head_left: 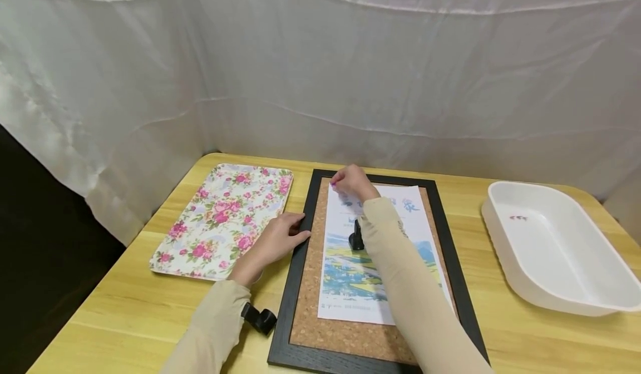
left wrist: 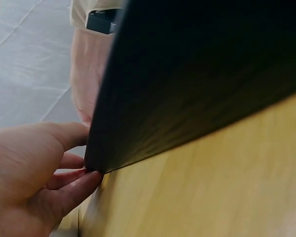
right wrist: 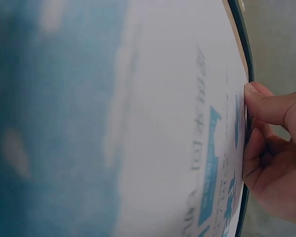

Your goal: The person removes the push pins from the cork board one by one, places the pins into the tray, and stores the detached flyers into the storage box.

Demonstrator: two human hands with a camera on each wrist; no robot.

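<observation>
A cork board [head_left: 310,313] in a black frame [head_left: 295,285] lies on the table, with a printed poster [head_left: 345,301] on its cork. At the poster's upper left corner my right hand [head_left: 353,182] pinches a small pink-purple push pin [head_left: 333,185]. In the right wrist view, the thumb and fingers of that hand [right wrist: 276,143] are right at the poster's edge, and the pin is hidden. My left hand [head_left: 277,237] rests with its thumb and fingertips against the frame's left side; its wrist view shows this hand [left wrist: 34,173] touching the black edge.
To the left lies a white tray with pink flowers [head_left: 220,212], partly under the left hand. A deep white plastic basin [head_left: 561,251] stands on the right. Pale curtains [head_left: 320,73] hang behind the wooden table [head_left: 120,318].
</observation>
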